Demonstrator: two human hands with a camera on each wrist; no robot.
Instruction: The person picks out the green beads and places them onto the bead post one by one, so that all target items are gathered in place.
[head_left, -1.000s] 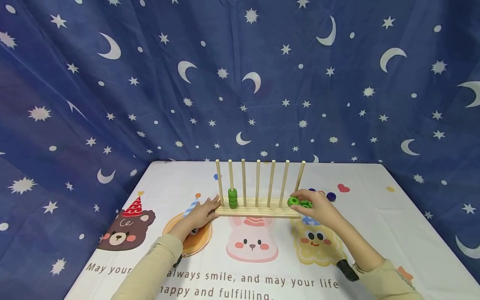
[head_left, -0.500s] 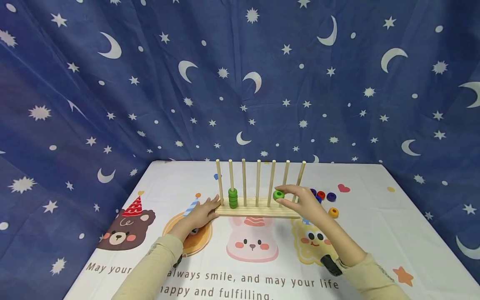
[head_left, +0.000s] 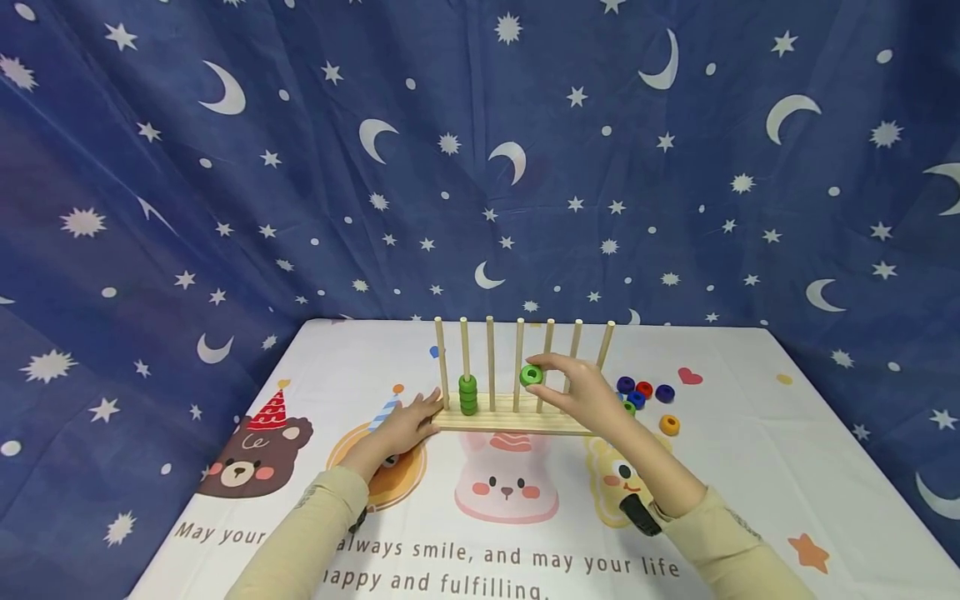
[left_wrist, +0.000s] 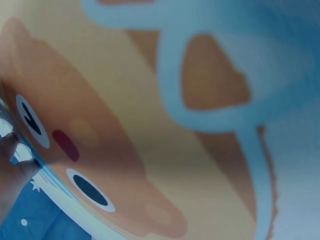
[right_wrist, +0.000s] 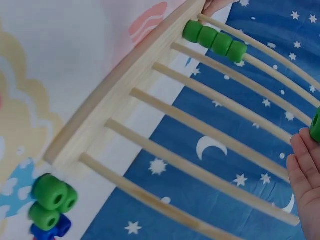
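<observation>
A wooden bead rack (head_left: 517, 425) stands on the table with several upright pegs. Green beads (head_left: 468, 395) are stacked on its second peg from the left. My right hand (head_left: 585, 390) pinches another green bead (head_left: 532, 375) between thumb and fingertips, hole showing, overlapping the middle pegs in the head view. At the right wrist view's edge, that held bead (right_wrist: 315, 125) is partly cut off. My left hand (head_left: 401, 427) holds the left end of the rack's base, fingertips toward the back and thumb toward the front. Only two of its digits (left_wrist: 17, 172) show in the left wrist view.
Right of the rack lie loose beads: a red bead (head_left: 644, 389), a blue bead (head_left: 637, 400), a purple bead (head_left: 664, 393), an orange bead (head_left: 670, 425) and several green beads (right_wrist: 50, 192). A printed white cloth (head_left: 510, 546) covers the table; a starry curtain (head_left: 480, 167) hangs behind.
My right hand has moved left and up from the loose beads with the green bead, reaching the middle pegs. The loose beads have come into view; my left hand has stayed put.
</observation>
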